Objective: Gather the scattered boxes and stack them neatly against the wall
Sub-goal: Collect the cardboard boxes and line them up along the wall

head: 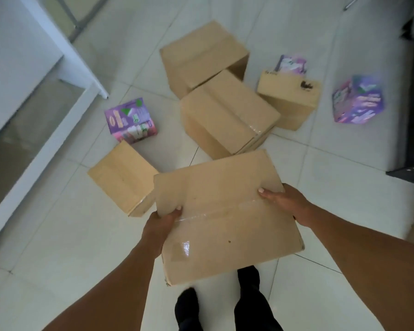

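**boxnoob:** How would you carry that taped cardboard box (pixel 227 218)? It's up off the tiled floor (pixel 58 235), in front of the person's legs.

**stackguy:** Pretty much as shown. Left hand (pixel 161 225) is clamped on the near left edge, thumb on top; right hand (pixel 287 203) is pressing the right side with fingertips hooked over the top. Looks stiff and probably light, since it's held away from the body with no sag. The glossy tape is the slippery bit, so I'd grip bare cardboard at opposite sides.

**boxnoob:** Anything you can't tell?

**stackguy:** The underside and the fingers below it are hidden. The purple printed carton (pixel 357 99) at right is blurred, print unreadable. Another purple one (pixel 290 63) is half hidden behind a small brown box (pixel 289 101). Which wall is the target, no clue.
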